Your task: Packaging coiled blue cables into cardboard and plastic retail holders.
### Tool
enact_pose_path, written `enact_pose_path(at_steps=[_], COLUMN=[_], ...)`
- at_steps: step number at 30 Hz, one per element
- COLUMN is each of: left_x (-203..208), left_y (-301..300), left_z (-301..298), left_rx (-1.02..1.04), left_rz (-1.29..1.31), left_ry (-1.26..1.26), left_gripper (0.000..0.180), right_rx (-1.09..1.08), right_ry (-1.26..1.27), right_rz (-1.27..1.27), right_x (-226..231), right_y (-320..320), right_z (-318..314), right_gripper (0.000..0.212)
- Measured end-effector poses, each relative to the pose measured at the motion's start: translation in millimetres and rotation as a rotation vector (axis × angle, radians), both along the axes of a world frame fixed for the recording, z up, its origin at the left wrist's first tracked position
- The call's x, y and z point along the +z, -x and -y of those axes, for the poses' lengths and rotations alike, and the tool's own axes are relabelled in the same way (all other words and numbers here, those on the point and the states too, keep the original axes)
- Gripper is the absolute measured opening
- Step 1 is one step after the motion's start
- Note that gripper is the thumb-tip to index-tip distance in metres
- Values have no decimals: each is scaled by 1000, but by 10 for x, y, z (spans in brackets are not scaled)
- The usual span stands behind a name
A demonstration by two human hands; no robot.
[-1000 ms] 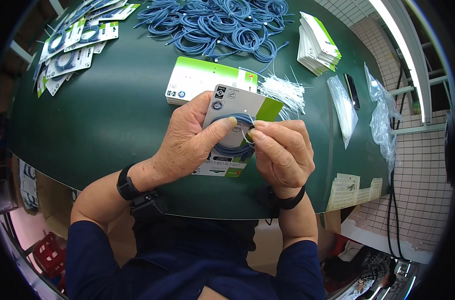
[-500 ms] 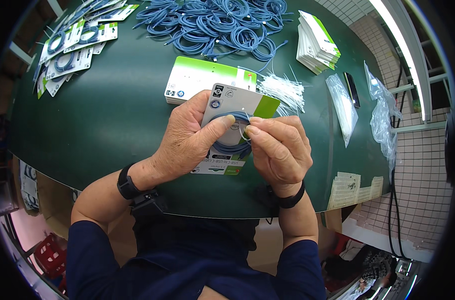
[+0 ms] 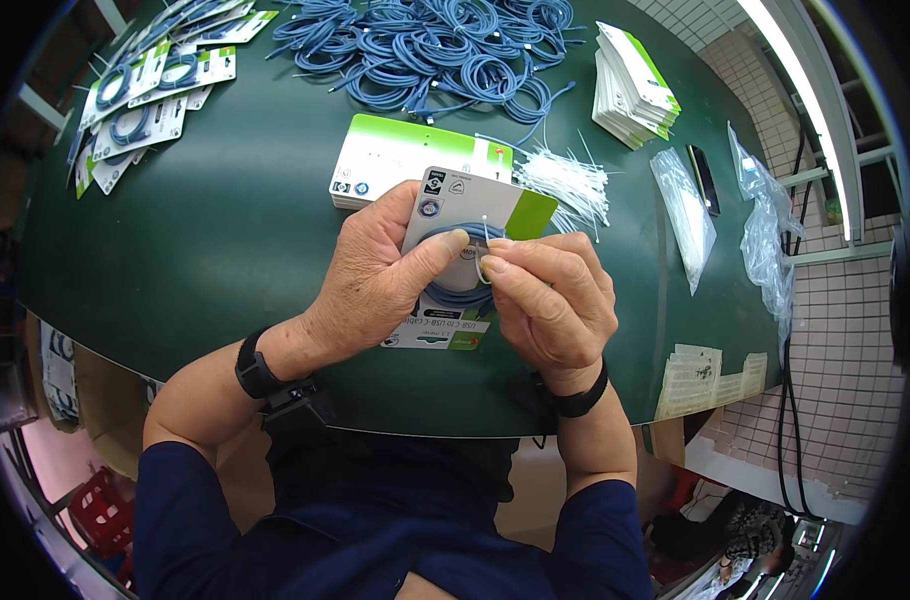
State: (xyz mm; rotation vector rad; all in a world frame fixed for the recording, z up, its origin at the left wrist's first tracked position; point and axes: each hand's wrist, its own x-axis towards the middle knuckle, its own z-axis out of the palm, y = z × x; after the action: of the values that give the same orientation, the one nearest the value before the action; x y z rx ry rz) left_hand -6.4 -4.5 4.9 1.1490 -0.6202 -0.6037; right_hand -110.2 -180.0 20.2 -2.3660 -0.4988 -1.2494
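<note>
Left hand (image 3: 368,275): grips white-and-green cardboard card (image 3: 467,207), coiled blue cable (image 3: 455,298) clamped under thumb (image 3: 433,257). Right hand (image 3: 560,305): pinches thin white plastic tie (image 3: 486,229), just beside that thumb. I'd press cable flat, tie untwisted.

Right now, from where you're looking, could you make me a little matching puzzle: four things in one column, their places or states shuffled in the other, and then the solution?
Column one
1. Left hand
2. Right hand
3. Heap of loose blue cables
4. Pile of carded cables

Column two
A. Far left of the green table
B. Pinching a thin white tie
C. Holding a card, thumb on its blue coil
D. Far middle of the table

Pairs: 1-C, 2-B, 3-D, 4-A
</note>
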Motion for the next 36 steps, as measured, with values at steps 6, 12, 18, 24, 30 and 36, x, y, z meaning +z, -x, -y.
enact_pose_path(at_steps=[6,12,18,24,30,36], left_x=[3,-3,-6,-8,-21,-11], left_y=[6,6,10,19,18,14], left_z=[8,4,13,18,-6,-29], left_rx=[-3,4,2,10,27,13], left_rz=[-7,2,11,19,17,96], left_ry=[13,6,5,-14,-16,-21], left_gripper=[31,30,30,30,28,28], right_rx=[-14,-24,-19,-14,-1,-18], right_ry=[-3,-11,-16,-17,-37,-96], right_rz=[-1,7,-4,-14,-5,-9], right_x=[15,0,1,4,-33,19], right_y=[2,-23,-11,-6,-51,-85], right_z=[2,0,1,-3,-21,14], right_gripper=[29,28,29,30,31,30])
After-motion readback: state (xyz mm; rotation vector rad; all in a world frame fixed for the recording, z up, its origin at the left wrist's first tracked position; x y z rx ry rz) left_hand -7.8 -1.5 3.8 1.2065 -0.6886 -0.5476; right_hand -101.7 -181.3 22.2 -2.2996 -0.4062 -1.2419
